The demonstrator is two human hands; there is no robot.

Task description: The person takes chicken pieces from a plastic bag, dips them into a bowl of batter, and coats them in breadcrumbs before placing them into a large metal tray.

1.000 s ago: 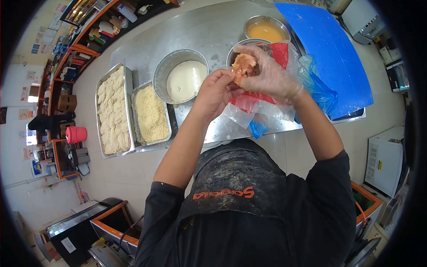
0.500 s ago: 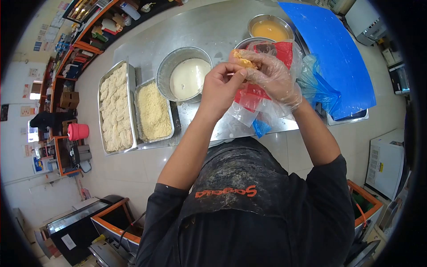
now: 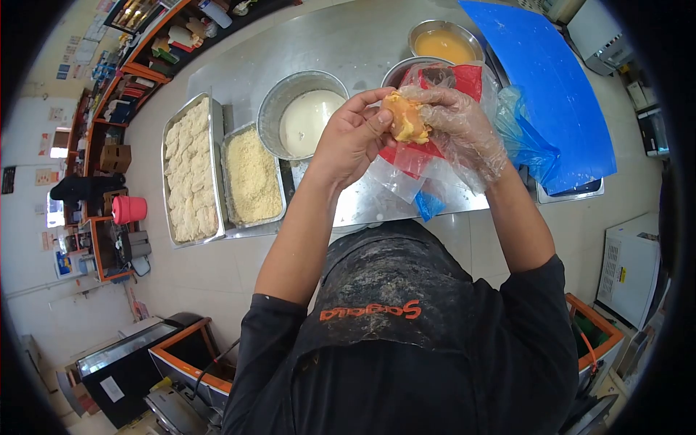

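Between my two hands is a piece of raw chicken point(image 3: 408, 119), pinkish with yellow patches. My left hand point(image 3: 351, 136) is bare and pinches its left side with thumb and fingers. A clear plastic glove covers my right hand point(image 3: 464, 123), which grips the other side. Just under the hands lies a red and clear plastic bag point(image 3: 413, 161), partly over a metal bowl point(image 3: 395, 74). To the left stands a round metal pot point(image 3: 270, 119) of whitish liquid, with a tray of pale crumbs point(image 3: 254, 174) beside it.
A long tray point(image 3: 216, 156) of crumb-coated pieces sits at the table's left end. Toward the far side is a bowl of orange-yellow liquid point(image 3: 444, 48). On the right are a blue board point(image 3: 562, 80) and a crumpled blue plastic bag point(image 3: 533, 148). The steel table point(image 3: 239, 69) has a near edge before me.
My hands have spread slightly apart and turned the chicken, so more of its surface shows. The left hand has shifted a little and its fingers have opened out around the piece.
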